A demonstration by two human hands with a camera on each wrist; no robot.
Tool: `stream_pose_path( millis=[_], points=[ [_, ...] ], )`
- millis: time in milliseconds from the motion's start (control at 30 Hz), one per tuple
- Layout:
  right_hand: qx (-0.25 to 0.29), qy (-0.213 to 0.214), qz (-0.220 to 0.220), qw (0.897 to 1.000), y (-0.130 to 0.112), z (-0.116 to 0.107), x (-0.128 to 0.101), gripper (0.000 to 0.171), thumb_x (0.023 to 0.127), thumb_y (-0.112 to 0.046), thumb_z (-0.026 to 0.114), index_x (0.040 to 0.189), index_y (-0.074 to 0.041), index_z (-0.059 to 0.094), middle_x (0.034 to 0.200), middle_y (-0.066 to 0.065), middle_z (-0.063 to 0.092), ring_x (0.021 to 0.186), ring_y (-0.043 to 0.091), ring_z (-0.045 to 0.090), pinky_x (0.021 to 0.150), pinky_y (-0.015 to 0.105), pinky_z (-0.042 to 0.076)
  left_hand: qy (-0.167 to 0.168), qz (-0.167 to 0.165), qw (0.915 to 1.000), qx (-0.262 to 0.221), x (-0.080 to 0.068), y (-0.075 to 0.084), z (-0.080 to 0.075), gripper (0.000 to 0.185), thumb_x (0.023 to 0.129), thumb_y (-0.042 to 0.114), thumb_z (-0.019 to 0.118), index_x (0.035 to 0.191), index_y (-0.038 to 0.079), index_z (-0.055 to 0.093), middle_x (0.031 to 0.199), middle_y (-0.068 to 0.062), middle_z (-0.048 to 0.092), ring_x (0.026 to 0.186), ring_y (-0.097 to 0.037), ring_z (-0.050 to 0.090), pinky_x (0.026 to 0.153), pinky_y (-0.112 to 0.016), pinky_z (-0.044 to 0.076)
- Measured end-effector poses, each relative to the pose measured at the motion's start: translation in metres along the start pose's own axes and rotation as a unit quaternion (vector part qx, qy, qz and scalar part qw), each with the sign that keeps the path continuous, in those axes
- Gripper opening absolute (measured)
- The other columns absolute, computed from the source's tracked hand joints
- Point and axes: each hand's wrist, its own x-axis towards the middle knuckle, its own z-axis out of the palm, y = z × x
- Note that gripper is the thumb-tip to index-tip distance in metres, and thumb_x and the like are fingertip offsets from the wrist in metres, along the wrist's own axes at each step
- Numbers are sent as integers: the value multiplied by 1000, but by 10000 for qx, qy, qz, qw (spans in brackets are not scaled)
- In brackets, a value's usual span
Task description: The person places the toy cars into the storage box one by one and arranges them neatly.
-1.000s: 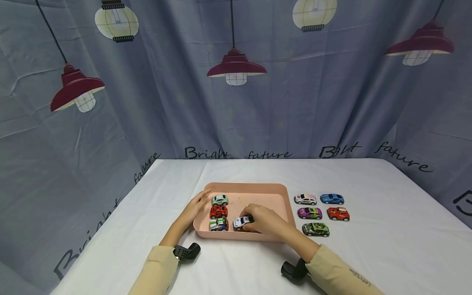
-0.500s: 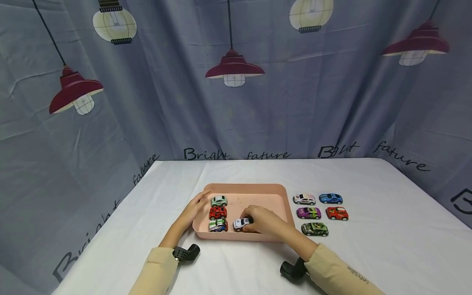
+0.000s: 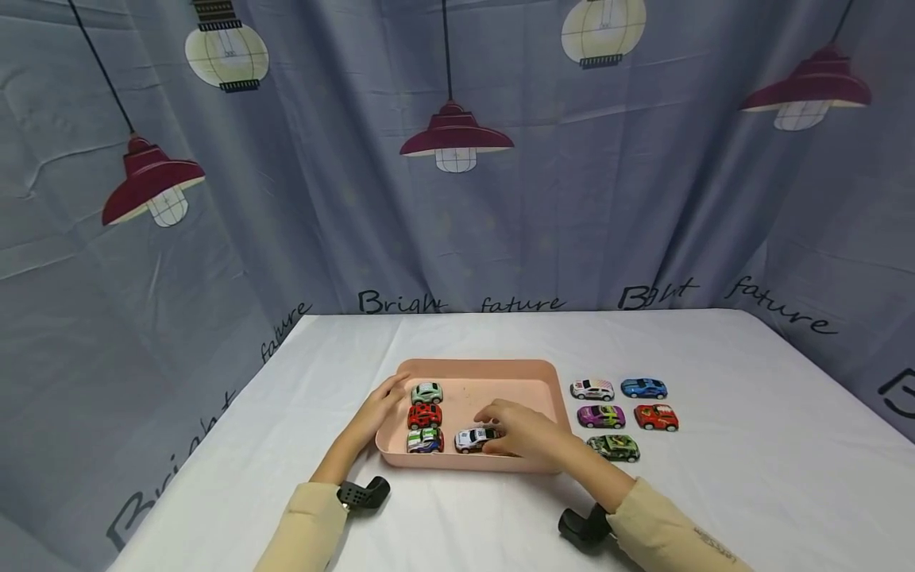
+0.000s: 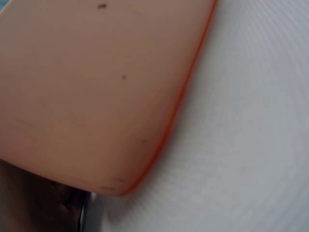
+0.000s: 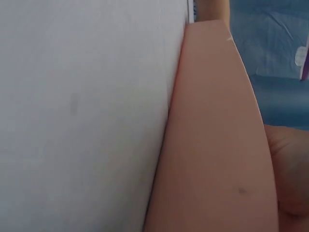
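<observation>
Inside shallow pink plastic tray, I see right hand pinching small white toy car at near wall; three cars parked in left column. Left hand rests flat on left rim. Five cars outside, right of tray, remain, I judge.

The right hand covers the rear end of the white toy car, so its grip there cannot be told. The green car is partly hidden behind that wrist. Both wrist views are blurred, filled by the pink tray wall and the desk; no fingers show clearly there.
</observation>
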Motion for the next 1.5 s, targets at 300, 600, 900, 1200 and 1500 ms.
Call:
stream_pose_path(
  millis=[300, 600, 900, 1200, 1500],
  points=[
    [-80, 354, 192, 9992, 18, -28, -28, 35, 81, -19, 68, 113, -11, 61, 116, 6, 59, 109, 27, 56, 90, 43, 48, 71, 52, 10000, -18, 6, -15, 1, 44, 97, 29, 40, 137, 11, 40, 148, -18, 26, 137, -41, 17, 110, -59, 13],
    [-472, 1041, 51, 9934, 49, -63, -65, 39, 79, -19, 69, 115, -7, 60, 118, 13, 58, 108, 33, 56, 85, 47, 50, 101, 263, 9996, 99, 3, -13, 0, 44, 96, 32, 39, 137, 14, 41, 148, -18, 27, 136, -42, 19, 108, -62, 14],
    [-443, 1479, -58, 9880, 84, -86, -93, 38, 80, -13, 67, 117, -6, 59, 116, 12, 58, 106, 34, 56, 78, 41, 53, 128, -2, 9999, 20, 6, -13, 1, 44, 98, 26, 40, 138, 9, 38, 147, -18, 27, 137, -39, 20, 110, -56, 19],
    [-613, 1542, 332, 9856, 125, -93, -101, 38, 81, -14, 67, 116, -2, 58, 117, 19, 57, 109, 41, 52, 87, 54, 46, 164, 18, 9999, 44, 7, -13, 2, 42, 98, 25, 39, 137, 11, 39, 147, -19, 28, 136, -40, 20, 110, -58, 17],
    [-363, 1026, 876, 9902, 161, -88, -108, 42, 78, -19, 69, 113, 2, 58, 115, 28, 54, 110, 49, 46, 88, 59, 40, 149, 17, 9999, 39, 7, -14, 2, 42, 98, 24, 40, 137, 10, 39, 147, -19, 27, 136, -41, 20, 110, -57, 18]
  ],
)
